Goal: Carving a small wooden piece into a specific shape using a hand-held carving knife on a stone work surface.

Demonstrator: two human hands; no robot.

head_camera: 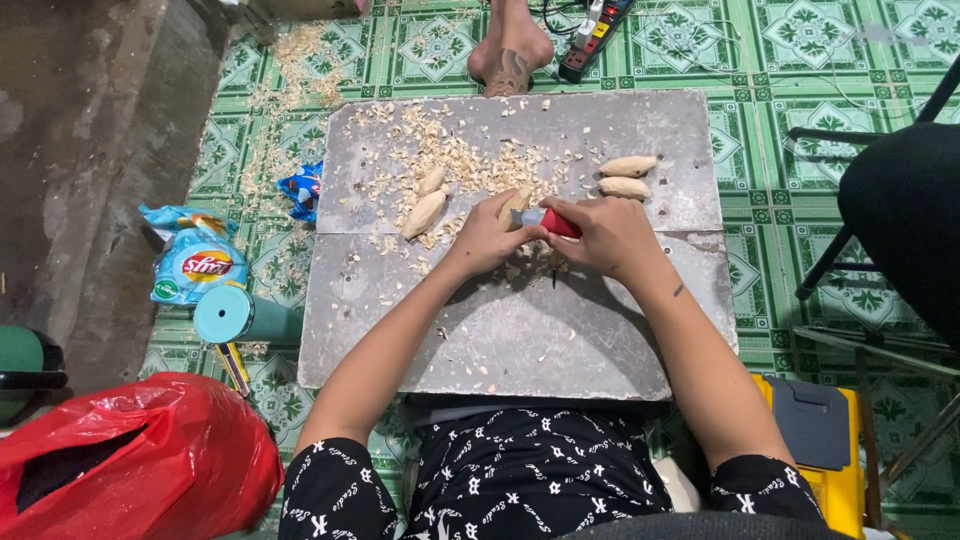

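My left hand [487,238] grips a small pale wooden piece [514,205] over the grey board [520,330]. My right hand [608,235] is closed around a red-handled knife [556,222], its tip against the wooden piece. Two carved wooden blanks [426,206] lie to the left among shavings. Two more blanks [627,176] lie at the upper right of the board. Pale wood shavings [460,155] are scattered across the board's far half.
Snack bags [195,262] and a teal cup [226,314] sit on the green tiled floor at left, a red plastic bag [140,455] at lower left. A yellow box [820,440] is at right, a black chair [900,210] beyond. Another person's foot [510,50] and a power strip [592,35] lie past the board.
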